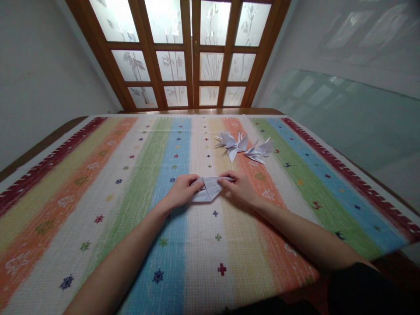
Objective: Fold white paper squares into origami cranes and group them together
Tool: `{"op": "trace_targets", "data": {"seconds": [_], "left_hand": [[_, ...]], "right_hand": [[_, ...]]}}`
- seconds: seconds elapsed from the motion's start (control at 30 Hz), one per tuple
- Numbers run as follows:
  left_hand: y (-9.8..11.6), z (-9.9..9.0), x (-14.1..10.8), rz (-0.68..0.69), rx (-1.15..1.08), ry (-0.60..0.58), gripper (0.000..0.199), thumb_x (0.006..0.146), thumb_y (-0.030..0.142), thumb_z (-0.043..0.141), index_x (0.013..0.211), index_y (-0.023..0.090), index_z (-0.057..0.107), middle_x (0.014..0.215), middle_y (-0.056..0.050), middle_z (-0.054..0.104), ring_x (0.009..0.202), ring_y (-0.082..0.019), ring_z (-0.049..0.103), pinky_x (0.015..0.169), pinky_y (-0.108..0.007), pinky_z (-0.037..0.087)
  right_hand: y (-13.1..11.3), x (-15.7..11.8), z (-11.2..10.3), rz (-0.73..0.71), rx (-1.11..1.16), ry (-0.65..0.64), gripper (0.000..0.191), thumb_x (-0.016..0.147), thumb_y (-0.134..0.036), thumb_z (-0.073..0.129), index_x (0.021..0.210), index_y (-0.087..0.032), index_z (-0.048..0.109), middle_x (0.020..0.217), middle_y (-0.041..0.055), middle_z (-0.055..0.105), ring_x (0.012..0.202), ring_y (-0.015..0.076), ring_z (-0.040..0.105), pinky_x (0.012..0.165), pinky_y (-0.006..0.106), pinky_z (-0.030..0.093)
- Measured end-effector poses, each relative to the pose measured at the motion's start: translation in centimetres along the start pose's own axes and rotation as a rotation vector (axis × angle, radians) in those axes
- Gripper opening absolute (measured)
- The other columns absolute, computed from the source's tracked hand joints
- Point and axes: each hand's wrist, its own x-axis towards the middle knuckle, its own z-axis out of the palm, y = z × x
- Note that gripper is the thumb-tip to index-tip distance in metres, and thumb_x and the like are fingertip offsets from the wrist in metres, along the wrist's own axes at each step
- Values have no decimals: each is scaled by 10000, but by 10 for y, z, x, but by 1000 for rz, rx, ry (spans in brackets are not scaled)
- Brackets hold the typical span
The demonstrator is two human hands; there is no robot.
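A partly folded sheet of white paper (pixel 210 189) is held between my two hands over the middle of the striped tablecloth. My left hand (pixel 183 189) pinches its left side, thumb on top and fingers behind. At the right corner, my right hand (pixel 239 185) grips the paper between thumb and fingers. Creases and a diagonal folded edge show on the paper's face. Beyond my right hand lie several folded white paper cranes (pixel 231 144), bunched together, with another crane (pixel 259 151) at their right.
The table is covered by a colourful striped tablecloth (pixel 131 210) with small printed figures. Its wooden edge (pixel 197 111) shows at the far side. Behind stand wooden doors with frosted panes (pixel 173 65). A pale glass panel (pixel 344 118) leans along the right wall.
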Motion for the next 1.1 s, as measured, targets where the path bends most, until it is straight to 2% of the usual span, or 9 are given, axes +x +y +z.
{"op": "trace_targets", "data": {"seconds": [0.1, 0.27, 0.4, 0.5, 0.6, 0.73, 0.83, 0.93, 1.1], "left_hand": [[-6, 3, 0, -24, 132, 53, 291, 928, 338, 450, 807, 163, 648, 676, -19, 658, 607, -137, 555, 559, -245, 398], [-15, 11, -1, 70, 686, 172, 219, 941, 309, 476, 968, 158, 633, 820, -86, 681, 764, -213, 614, 684, -320, 437], [-18, 12, 1, 268, 937, 190, 167, 938, 223, 477, 1014, 156, 610, 931, -109, 644, 864, -230, 590, 734, -339, 440], [-21, 12, 2, 343, 931, 126, 153, 942, 170, 458, 967, 165, 609, 898, -77, 623, 839, -206, 584, 715, -308, 440], [-25, 12, 1, 323, 841, 90, 163, 941, 153, 447, 919, 164, 608, 861, -50, 605, 778, -172, 583, 685, -271, 443], [-29, 7, -3, 329, 646, 66, 203, 927, 143, 415, 932, 170, 617, 886, -43, 607, 725, -141, 574, 654, -251, 446], [-27, -3, -11, 364, 504, 67, 194, 926, 236, 457, 898, 168, 636, 878, -47, 611, 762, -149, 575, 706, -277, 461], [-28, -11, -20, 391, 492, 51, 239, 886, 377, 566, 797, 174, 657, 852, -52, 610, 814, -180, 568, 746, -316, 463], [-37, -12, -26, 273, 493, 86, 216, 896, 315, 579, 768, 165, 666, 820, -46, 608, 791, -171, 564, 738, -302, 461]], "right_hand": [[1, 4, 7, 47, -46, 26, 182, 817, -323, 614, 872, -167, 693, 737, 20, 689, 620, 141, 595, 590, 257, 459], [7, 9, 12, 31, -313, 13, 196, 845, -270, 603, 1004, -179, 674, 780, 37, 678, 690, 171, 603, 674, 304, 474], [6, 5, 13, -231, -625, 18, 212, 881, -209, 563, 1069, -183, 660, 1024, 127, 648, 959, 258, 562, 832, 409, 453], [-1, -2, 15, -539, -687, -201, 242, 905, -188, 505, 1108, -185, 638, 1063, 119, 634, 969, 244, 545, 850, 394, 437], [-6, -7, 20, -673, -707, -362, 214, 943, -283, 493, 1055, -175, 640, 1002, 102, 650, 920, 224, 560, 810, 362, 436], [-6, -5, 25, -685, -825, -376, 292, 993, -330, 423, 907, -171, 652, 847, 81, 660, 784, 191, 565, 707, 319, 416], [-6, -3, 27, -681, -821, -366, 286, 985, -282, 434, 831, -163, 644, 788, 75, 651, 733, 181, 553, 675, 310, 404], [-8, -3, 30, -563, -733, -296, 234, 959, -238, 466, 812, -155, 628, 804, 83, 642, 760, 188, 550, 706, 319, 426], [-13, -2, 34, -321, -641, -203, 165, 932, -207, 489, 837, -150, 611, 962, 107, 623, 856, 192, 561, 787, 328, 469]]}}
